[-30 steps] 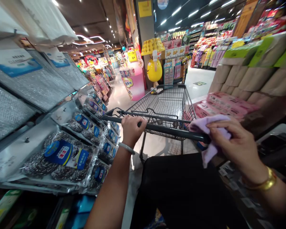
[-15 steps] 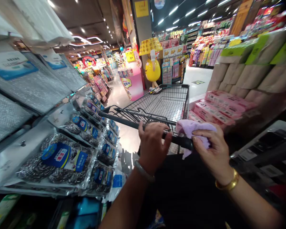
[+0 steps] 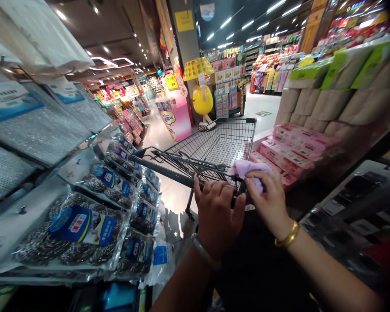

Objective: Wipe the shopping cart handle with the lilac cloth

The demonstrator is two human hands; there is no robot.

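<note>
My left hand [image 3: 218, 214], with a silver bangle at the wrist, is closed over the black handle [image 3: 169, 172] of a shopping cart. Close beside it on the right, my right hand [image 3: 268, 201], with a gold bangle, pinches a light purple cloth [image 3: 247, 168] against the right end of the handle. The cloth drapes over the bar and the cart's corner. The wire basket of the cart [image 3: 211, 141] extends ahead and holds nothing that I can make out.
Packs of dark scrubbers [image 3: 81, 223] hang at the left. Pink boxes [image 3: 286, 151] and stacked paper rolls [image 3: 328, 104] stand at the right. A yellow figure [image 3: 202, 99] and a pink display stand [image 3: 175, 117] are ahead, by a pillar.
My right hand and the purple cloth have moved left, nearer to my left hand. The cart's handle is turned a little, and the surroundings have shifted slightly left in view.
</note>
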